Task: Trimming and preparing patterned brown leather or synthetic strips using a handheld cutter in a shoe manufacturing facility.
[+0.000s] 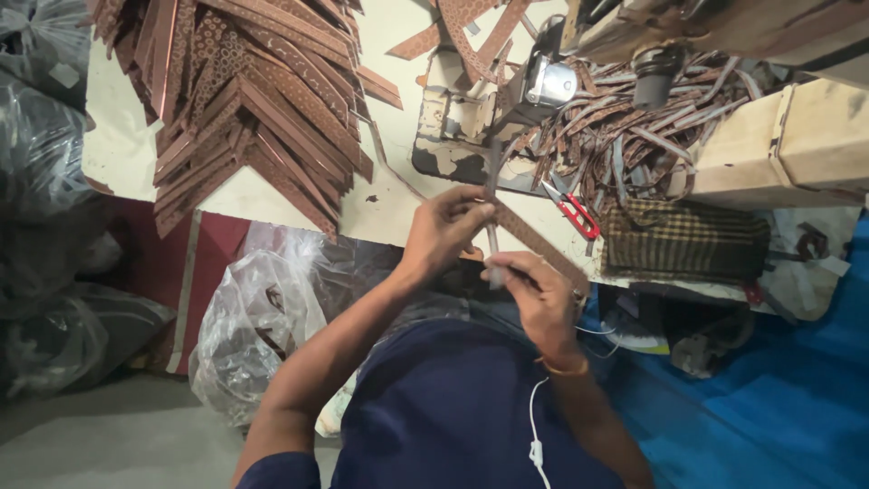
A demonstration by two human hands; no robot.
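Note:
My left hand (444,231) and my right hand (536,292) meet at the near edge of a cream work table (380,204). Together they pinch a narrow grey-brown strip (491,186), which runs up from my fingers toward the sewing machine (543,81). A wider brown patterned strip (543,246) lies slanted on the table edge just behind my right hand. An orange band sits on my right wrist.
A large stack of brown patterned strips (253,100) covers the table's left. Tangled strip offcuts (615,136) lie by the machine, with red-handled snips (575,213) and a checked cloth (683,240). Plastic bags (253,317) sit below, with blue sheeting (797,389) at the right.

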